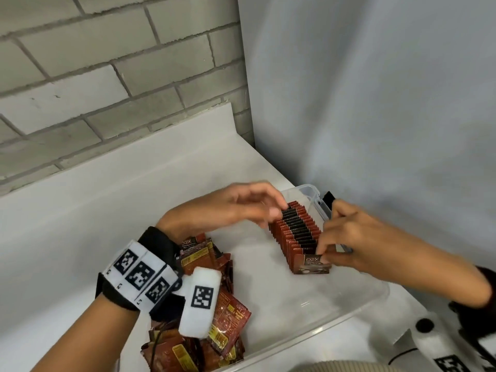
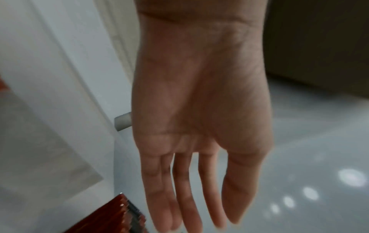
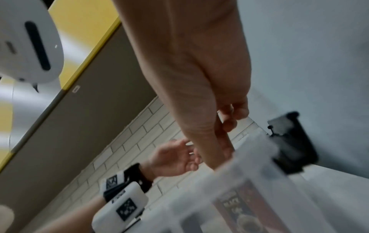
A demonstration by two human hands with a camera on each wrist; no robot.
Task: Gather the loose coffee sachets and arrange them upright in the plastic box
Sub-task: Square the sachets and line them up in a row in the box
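**Sachets lined up in the clear box**

Inside the clear plastic box [image 1: 357,304] on the white counter [image 1: 67,224], we see a row of coffee sachets [image 1: 296,232] standing upright, packed face to face along the box's right side and running from its far corner toward us. At the near end of that row, our right hand [image 1: 349,237] pinches the top edge of the front sachet [image 1: 312,264] between thumb and fingertips, holding it upright against the rest. Its brown face carries the letters "O2X".

Our left hand [image 1: 241,208] hovers over the far end of the row with fingers relaxed and spread, gripping nothing; the left wrist view shows the palm open and the fingers [image 2: 179,197] nearly straight just beside the sachet tops. Whether a fingertip actually touches the row, we cannot tell.

Loose sachets [image 1: 214,318] lie in a heap at the left end of the box, under our left forearm and its wrist camera [image 1: 200,304]. A black latch [image 1: 328,197] sits on the box's far rim, next to the grey wall [image 1: 375,103]. Behind the counter runs a pale brick wall [image 1: 107,63].
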